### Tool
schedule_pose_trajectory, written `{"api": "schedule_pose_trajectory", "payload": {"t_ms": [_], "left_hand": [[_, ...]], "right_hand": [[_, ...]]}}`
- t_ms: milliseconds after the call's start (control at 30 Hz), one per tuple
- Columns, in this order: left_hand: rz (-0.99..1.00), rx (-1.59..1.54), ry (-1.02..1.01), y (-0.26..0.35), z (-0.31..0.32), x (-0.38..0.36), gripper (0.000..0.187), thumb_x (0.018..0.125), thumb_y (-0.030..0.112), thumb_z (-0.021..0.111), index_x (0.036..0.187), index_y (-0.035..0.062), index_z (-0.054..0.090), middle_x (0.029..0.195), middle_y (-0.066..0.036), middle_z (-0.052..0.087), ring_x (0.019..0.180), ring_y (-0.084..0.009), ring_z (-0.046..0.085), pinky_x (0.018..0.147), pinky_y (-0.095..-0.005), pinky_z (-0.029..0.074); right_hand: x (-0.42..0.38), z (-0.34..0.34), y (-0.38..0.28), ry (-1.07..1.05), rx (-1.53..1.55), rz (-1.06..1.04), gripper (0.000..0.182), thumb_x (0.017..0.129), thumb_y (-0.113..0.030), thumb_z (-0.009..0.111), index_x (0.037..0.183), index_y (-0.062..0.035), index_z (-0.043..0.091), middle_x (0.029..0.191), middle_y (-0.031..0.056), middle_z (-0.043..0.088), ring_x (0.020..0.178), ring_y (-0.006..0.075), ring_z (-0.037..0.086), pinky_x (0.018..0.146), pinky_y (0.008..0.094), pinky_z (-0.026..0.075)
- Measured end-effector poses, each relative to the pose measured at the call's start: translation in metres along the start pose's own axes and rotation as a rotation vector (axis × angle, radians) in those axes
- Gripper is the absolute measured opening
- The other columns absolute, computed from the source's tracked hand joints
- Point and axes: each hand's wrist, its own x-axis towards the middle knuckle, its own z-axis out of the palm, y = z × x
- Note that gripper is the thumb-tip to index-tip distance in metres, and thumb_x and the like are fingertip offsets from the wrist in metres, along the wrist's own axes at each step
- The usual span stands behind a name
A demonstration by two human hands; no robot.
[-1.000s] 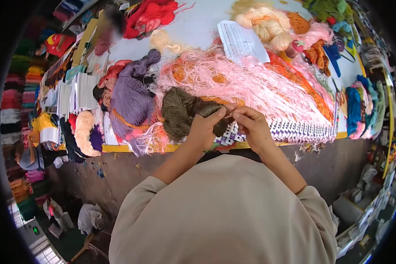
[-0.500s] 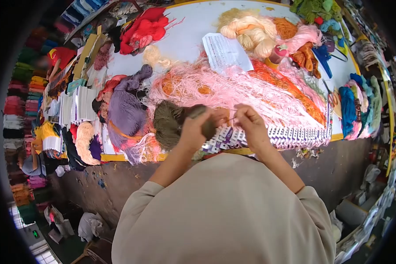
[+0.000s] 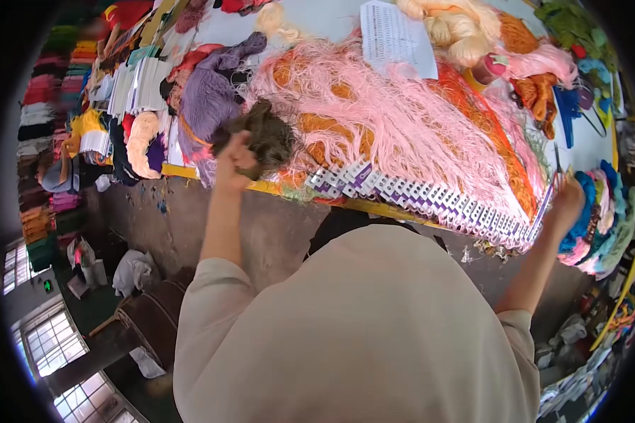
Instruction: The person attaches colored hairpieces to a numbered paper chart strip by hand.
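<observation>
My left hand (image 3: 236, 163) is closed on a dark olive-brown yarn skein (image 3: 269, 141), whose loose end bunches above and to the right of the fingers. A purple skein (image 3: 206, 95) lies just beyond it. Far to the right, my right hand (image 3: 567, 203) is at the scissors (image 3: 557, 156); the fingers cover the handles and the blades point away from me. Between the hands, a long row of white-and-purple punched cards (image 3: 416, 192) runs along the table's front edge. Pink yarn strands (image 3: 395, 113) spread back from these cards.
A printed sheet (image 3: 398, 42) lies on the yarn. Cream skeins (image 3: 466, 35) and a thread cone (image 3: 488, 69) stand behind. Bright skeins (image 3: 600, 218) hang at the right edge, beside orange yarn (image 3: 490, 127). Card stacks (image 3: 140, 84) are at left, where another person (image 3: 56, 175) is partly visible.
My hands have moved apart from the middle. The left has carried the olive skein to the left, while the right has gone far right to the scissors. The view has shifted.
</observation>
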Motion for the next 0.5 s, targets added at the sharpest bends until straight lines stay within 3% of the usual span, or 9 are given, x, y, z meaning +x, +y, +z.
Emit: {"api": "schedule_pose_trajectory", "payload": {"t_ms": [33,67,100,133,167,200,267,400,500], "left_hand": [[-0.137,0.006,-0.004,-0.024,-0.016,0.017,0.017,0.095,0.020,0.060,0.101,0.0039,0.061,0.056,0.007,0.032,0.045,-0.0034,0.029,0.041,-0.0203,0.024],[-0.183,0.086,0.129,-0.045,0.002,0.015,0.016,0.094,0.020,0.062,0.100,0.0049,0.061,0.061,0.006,0.040,0.047,-0.0035,0.032,0.043,-0.0190,0.026],[-0.243,0.136,0.180,-0.063,0.006,0.022,0.017,0.094,0.021,0.063,0.100,0.0053,0.061,0.068,0.004,0.048,0.050,-0.0036,0.035,0.044,-0.0192,0.028],[-0.303,0.153,0.164,-0.079,0.006,0.028,0.018,0.093,0.022,0.064,0.100,0.0053,0.062,0.074,0.002,0.055,0.052,-0.0036,0.037,0.046,-0.0189,0.031],[-0.305,0.199,0.217,-0.092,0.013,0.029,0.019,0.093,0.022,0.065,0.099,0.0047,0.062,0.080,-0.001,0.062,0.053,-0.0042,0.040,0.047,-0.0195,0.033],[-0.346,0.240,0.190,-0.102,0.015,0.033,0.018,0.093,0.022,0.065,0.098,0.0044,0.062,0.083,-0.003,0.064,0.054,-0.0047,0.041,0.047,-0.0195,0.034],[-0.422,0.283,0.130,-0.118,0.011,0.042,0.018,0.092,0.019,0.065,0.099,0.0018,0.064,0.089,-0.008,0.069,0.054,-0.0064,0.045,0.047,-0.0203,0.036],[-0.435,0.491,0.094,-0.130,0.020,0.046,0.024,0.091,0.021,0.065,0.100,-0.0008,0.066,0.092,-0.009,0.071,0.052,-0.0061,0.043,0.046,-0.0208,0.034],[-0.440,0.586,0.091,-0.130,0.019,0.048,0.024,0.090,0.021,0.066,0.095,-0.0015,0.069,0.091,-0.009,0.071,0.050,-0.0063,0.042,0.045,-0.0211,0.034]], "right_hand": [[-0.009,0.033,-0.023,-0.164,0.135,-0.156,0.020,0.091,-0.008,0.049,0.102,0.0008,0.063,0.090,0.0135,0.065,0.078,0.0259,0.059,0.073,0.0349,0.047],[-0.035,0.070,-0.066,-0.319,0.714,0.370,0.022,0.092,-0.008,0.048,0.109,-0.0007,0.061,0.098,0.0118,0.065,0.083,0.0206,0.061,0.078,0.0331,0.049],[-0.034,0.076,-0.141,-0.598,0.709,0.458,0.022,0.094,-0.009,0.048,0.110,-0.0015,0.060,0.098,0.0097,0.062,0.086,0.0156,0.060,0.080,0.0306,0.049],[-0.067,0.116,-0.168,-0.673,1.055,0.324,0.018,0.094,-0.008,0.051,0.108,-0.0034,0.060,0.094,0.0076,0.062,0.081,0.0138,0.059,0.075,0.0284,0.049],[-0.081,0.126,-0.216,-0.808,1.046,0.231,0.013,0.092,-0.006,0.055,0.103,-0.0034,0.061,0.090,0.0049,0.062,0.080,0.0136,0.059,0.073,0.0281,0.049],[-0.086,0.129,-0.259,-1.027,0.838,0.261,0.013,0.088,-0.002,0.056,0.099,-0.0051,0.062,0.093,0.0091,0.067,0.086,0.0228,0.066,0.075,0.0350,0.051],[-0.117,0.153,-0.308,-1.073,0.790,0.175,0.012,0.089,-0.016,0.061,0.098,-0.0082,0.063,0.096,0.0133,0.066,0.086,0.0334,0.064,0.077,0.0397,0.050],[-0.130,0.179,-0.354,-1.069,0.536,-0.013,0.018,0.093,-0.025,0.051,0.094,-0.0092,0.058,0.095,0.0130,0.064,0.089,0.0367,0.062,0.074,0.0464,0.049],[-0.127,0.181,-0.357,-1.090,0.441,-0.008,0.018,0.094,-0.025,0.054,0.098,-0.0092,0.061,0.094,0.0155,0.064,0.087,0.0368,0.063,0.073,0.0448,0.050]]}}
